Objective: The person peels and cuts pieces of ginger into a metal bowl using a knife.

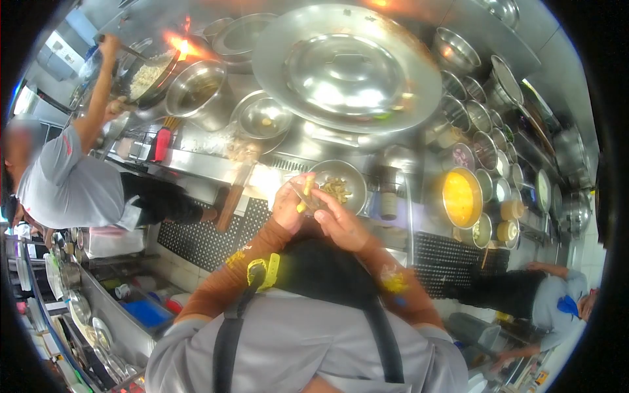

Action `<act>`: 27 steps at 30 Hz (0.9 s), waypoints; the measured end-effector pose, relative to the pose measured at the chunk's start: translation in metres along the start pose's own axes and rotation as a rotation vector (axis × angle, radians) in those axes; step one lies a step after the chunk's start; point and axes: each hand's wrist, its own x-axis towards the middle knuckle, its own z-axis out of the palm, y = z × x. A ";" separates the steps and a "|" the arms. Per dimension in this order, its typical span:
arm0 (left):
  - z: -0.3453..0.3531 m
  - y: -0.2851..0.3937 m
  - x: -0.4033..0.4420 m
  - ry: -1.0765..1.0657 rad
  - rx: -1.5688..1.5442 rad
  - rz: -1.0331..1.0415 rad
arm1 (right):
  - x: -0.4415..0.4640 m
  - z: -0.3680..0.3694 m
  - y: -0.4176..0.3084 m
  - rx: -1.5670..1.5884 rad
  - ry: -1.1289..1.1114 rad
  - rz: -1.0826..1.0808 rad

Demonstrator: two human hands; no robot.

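Note:
In front of my body, my left hand (287, 204) is closed around a small pale yellow piece of food (306, 190), perhaps a peeled root. My right hand (341, 226) is right beside it, fingers bent towards the piece. A thin greyish, blade-like object (316, 202) shows between the two hands; its grip is hidden by the right hand's fingers. Just beyond the hands stands a steel bowl (359, 181) with brownish-green pieces (334, 190) in it. A yellow watch strap (265, 272) is round my left forearm.
A large wok (275, 78) holds an upturned steel lid (347, 69). Rightward are several small ingredient pots and a bowl of orange-yellow liquid (462, 198). At left, a person (72, 177) tosses a pan (154, 85) near a flame (183, 47). Another person (553, 298) stands at right.

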 end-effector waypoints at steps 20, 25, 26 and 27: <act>-0.003 -0.004 -0.006 0.027 -0.119 -0.056 | 0.003 0.000 0.016 -0.264 0.123 -0.144; 0.003 0.001 -0.010 0.017 -0.130 -0.076 | 0.001 0.002 0.012 -0.328 0.171 -0.194; 0.006 0.003 -0.011 0.028 -0.129 -0.090 | 0.001 0.001 0.011 -0.346 0.158 -0.196; 0.008 0.004 -0.011 0.035 -0.123 -0.088 | 0.001 0.001 0.012 -0.345 0.153 -0.193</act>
